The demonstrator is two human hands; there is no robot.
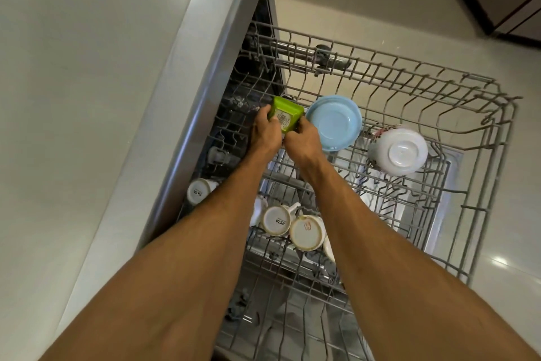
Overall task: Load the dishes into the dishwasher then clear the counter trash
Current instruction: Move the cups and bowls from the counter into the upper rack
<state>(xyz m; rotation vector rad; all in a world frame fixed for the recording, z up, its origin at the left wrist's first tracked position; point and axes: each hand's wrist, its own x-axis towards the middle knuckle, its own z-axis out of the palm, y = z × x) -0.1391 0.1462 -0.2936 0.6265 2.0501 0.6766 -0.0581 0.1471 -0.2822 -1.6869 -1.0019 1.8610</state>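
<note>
The square green plastic container (285,115), barcode label up, is tilted on edge at the far left of the pulled-out grey wire upper rack (409,91), just left of the upturned pale blue plastic bowl (335,122). I have both hands on it: left hand (265,134) curled round its near-left side, right hand (303,139) pinching its near corner. By my judgement, it goes down between the tines.

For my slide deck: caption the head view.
Both hands seat a green container in the dishwasher rack beside a blue bowl.
</note>
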